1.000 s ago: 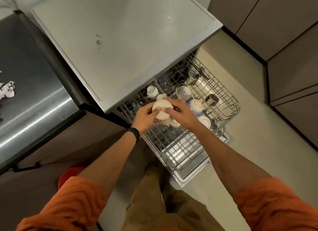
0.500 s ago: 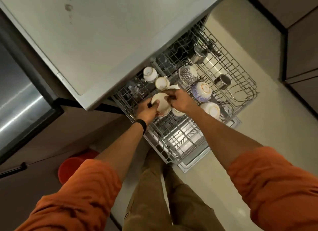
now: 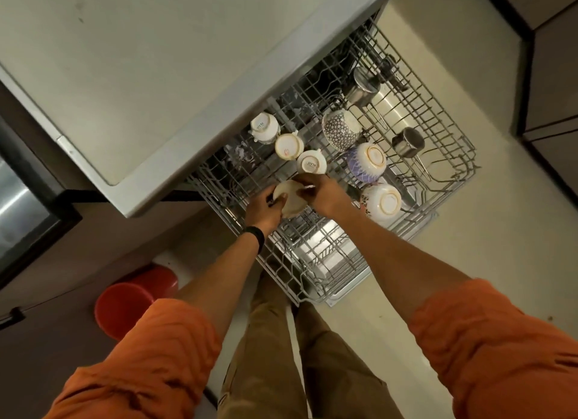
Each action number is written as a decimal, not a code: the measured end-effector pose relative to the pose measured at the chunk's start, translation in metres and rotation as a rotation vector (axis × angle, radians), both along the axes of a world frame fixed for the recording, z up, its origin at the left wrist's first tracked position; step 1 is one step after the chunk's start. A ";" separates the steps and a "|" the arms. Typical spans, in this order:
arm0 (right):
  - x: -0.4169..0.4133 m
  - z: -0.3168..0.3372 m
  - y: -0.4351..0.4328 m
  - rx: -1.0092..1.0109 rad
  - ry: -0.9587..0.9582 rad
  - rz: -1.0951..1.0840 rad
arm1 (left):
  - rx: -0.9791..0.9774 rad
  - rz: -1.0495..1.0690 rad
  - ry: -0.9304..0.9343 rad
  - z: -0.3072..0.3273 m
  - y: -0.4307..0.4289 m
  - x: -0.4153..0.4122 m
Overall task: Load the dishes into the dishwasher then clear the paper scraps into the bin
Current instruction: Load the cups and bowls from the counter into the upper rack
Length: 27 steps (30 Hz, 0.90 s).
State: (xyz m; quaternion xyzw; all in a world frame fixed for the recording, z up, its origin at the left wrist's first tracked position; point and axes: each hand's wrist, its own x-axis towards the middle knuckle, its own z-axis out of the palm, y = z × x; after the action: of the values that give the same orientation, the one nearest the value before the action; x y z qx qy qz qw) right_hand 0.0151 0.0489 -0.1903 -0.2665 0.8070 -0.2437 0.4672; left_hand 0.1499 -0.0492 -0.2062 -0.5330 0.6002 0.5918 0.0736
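Both hands are holding one bowl. The left hand [image 3: 264,210] is curling round its near-left side, and the right hand [image 3: 325,196] is gripping its far-right edge. The bowl [image 3: 289,200] is plain cream and turned mouth down. It is sitting low between the hands at the near-left part of the rack [image 3: 453,143], which is pulled out from the dishwasher [image 3: 187,74], and it is just in front of the nearest of three upturned cups [image 3: 311,165].

Change noted: a second ago the bowl was being carried higher, masking part of the cup row. It has been coming down since and is now about level with the wires, with all three cups showing beyond it. The hands are covering its edges, so I cannot tell whether it is resting on the tines yet.

Assessment: placing this bowl appears nearly done, with only the release outstanding.

Condition: the surface that shows is smooth and matte, with no chip or crack visible. Its base is facing up and leaning slightly to the left.

Further out on the rack, three patterned bowls [image 3: 367,162] are standing upturned to the right, with two steel cups [image 3: 408,142] beyond them. A red bucket [image 3: 134,303] is standing on the floor to the left and may be serving as the bin. No paper scraps are in view, so that half of the job is judged not yet begun.
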 end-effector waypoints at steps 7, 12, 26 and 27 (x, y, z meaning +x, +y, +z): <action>0.010 -0.008 0.006 -0.036 0.081 -0.077 | -0.040 -0.053 0.049 0.000 -0.001 0.004; 0.015 -0.014 0.005 0.000 0.075 -0.125 | -0.040 -0.056 0.081 -0.001 0.001 0.006; 0.023 0.030 0.048 -0.093 0.091 -0.264 | -0.305 -0.099 -0.029 0.039 0.042 0.005; 0.021 0.035 0.060 -0.108 0.091 -0.319 | -0.383 -0.162 -0.012 0.045 0.051 0.008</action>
State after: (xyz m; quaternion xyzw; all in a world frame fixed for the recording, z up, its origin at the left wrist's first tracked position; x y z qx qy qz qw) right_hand 0.0361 0.1084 -0.1553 -0.1706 0.8450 -0.3456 0.3707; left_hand 0.1575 0.0019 -0.1613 -0.4909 0.7420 0.4560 0.0218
